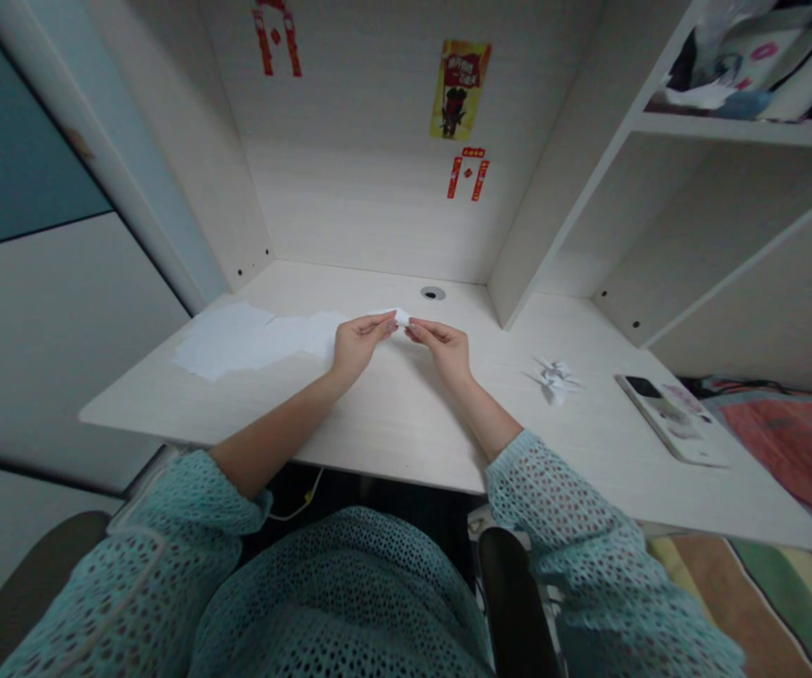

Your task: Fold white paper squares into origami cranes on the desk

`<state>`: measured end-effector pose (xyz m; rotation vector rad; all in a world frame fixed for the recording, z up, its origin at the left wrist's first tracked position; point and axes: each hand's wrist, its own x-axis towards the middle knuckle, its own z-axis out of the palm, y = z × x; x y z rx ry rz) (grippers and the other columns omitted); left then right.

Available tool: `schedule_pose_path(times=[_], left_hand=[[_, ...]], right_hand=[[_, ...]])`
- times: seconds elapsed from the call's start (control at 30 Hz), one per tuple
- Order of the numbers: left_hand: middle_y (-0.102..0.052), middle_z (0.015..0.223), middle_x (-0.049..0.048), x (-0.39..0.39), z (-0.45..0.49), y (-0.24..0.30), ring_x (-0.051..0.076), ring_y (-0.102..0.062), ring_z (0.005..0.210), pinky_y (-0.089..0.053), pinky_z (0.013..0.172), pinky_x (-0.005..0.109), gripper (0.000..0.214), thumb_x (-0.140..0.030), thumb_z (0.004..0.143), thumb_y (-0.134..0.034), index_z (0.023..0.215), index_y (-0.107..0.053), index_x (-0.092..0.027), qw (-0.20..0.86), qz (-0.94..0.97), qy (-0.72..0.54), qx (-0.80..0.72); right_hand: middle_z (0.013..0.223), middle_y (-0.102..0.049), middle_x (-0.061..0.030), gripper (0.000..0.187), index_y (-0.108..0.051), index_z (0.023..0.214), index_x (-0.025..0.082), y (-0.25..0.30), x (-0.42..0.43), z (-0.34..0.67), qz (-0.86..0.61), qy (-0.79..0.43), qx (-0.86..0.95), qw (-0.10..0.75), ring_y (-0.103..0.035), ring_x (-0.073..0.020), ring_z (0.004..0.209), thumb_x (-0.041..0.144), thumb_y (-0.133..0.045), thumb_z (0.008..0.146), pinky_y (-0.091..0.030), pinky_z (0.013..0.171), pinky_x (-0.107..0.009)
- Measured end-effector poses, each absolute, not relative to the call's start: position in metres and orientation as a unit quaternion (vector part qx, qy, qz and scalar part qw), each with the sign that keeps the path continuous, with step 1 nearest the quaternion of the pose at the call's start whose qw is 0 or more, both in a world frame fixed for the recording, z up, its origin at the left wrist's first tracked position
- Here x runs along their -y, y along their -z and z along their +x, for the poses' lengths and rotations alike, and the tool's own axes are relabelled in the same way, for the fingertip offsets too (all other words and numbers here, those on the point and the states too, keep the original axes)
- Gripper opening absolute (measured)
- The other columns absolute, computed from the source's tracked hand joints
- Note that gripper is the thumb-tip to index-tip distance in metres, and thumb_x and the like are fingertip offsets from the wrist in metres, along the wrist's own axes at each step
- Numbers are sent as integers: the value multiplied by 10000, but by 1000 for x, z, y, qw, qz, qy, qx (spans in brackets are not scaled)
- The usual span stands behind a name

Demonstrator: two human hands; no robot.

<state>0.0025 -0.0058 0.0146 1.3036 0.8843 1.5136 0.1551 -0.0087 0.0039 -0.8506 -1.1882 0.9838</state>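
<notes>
Between both hands, above the desk's middle, is a small folded piece of white paper [402, 318]. My left hand [359, 348] pinches its left end between thumb and fingertips. The right end is pinched by my right hand [446, 347], fingers closed. Fingertips cover part of the paper, so its exact shape cannot be made out. Left of my left hand, white paper sheets [236, 341] lie spread flat on the desk. To the right of my right hand sits a little cluster of folded white paper shapes with thin points [557, 377].
A phone [671, 419] lies on the desk [406, 433] at the right. Upright panels [540, 169] and a loaded shelf [752, 122] stand behind and to the right. A cable hole [432, 294] is near the back wall. Chair armrests [515, 603] flank my body.
</notes>
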Motion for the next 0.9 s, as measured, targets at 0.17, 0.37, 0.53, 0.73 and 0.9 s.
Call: schedule_pose_path(times=[0.17,0.37,0.53,0.73,0.9], left_hand=[[-716,971,76,9,3,-17,210,-673,902,-511,926,399,331,-359,672,-733,937,-721,-161,436,539,-620,-368],[-713,985,77,7,5,-15,195,-676,887,-518,923,376,321,-362,678,-730,923,-722,-155,452,527,-627,-354],[-712,983,80,7,6,-14,191,-679,872,-526,916,374,330,-375,681,-726,921,-719,-149,451,527,-630,-350],[-713,975,80,9,7,-15,191,-682,864,-526,911,370,321,-363,677,-732,916,-714,-150,458,530,-626,-343],[-707,982,92,10,7,-15,196,-684,869,-520,907,369,341,-378,674,-731,919,-691,-143,474,525,-615,-347]], right_hand=[[807,-730,-54,328,-740,830,194,-3,10,152,-383,-421,506,648,-669,-192,748,440,-743,615,-525,785,-368],[806,-728,-57,332,-737,842,188,-3,10,151,-373,-426,508,649,-665,-185,745,433,-743,619,-526,780,-359],[794,-725,-53,338,-736,841,190,-2,9,151,-371,-426,505,653,-659,-179,728,436,-750,609,-524,766,-357],[778,-724,-52,359,-735,835,181,-2,9,150,-380,-431,490,655,-658,-181,728,443,-758,590,-526,773,-360],[789,-728,-49,339,-733,813,187,-2,10,150,-370,-442,477,663,-665,-183,740,419,-775,569,-534,787,-362]])
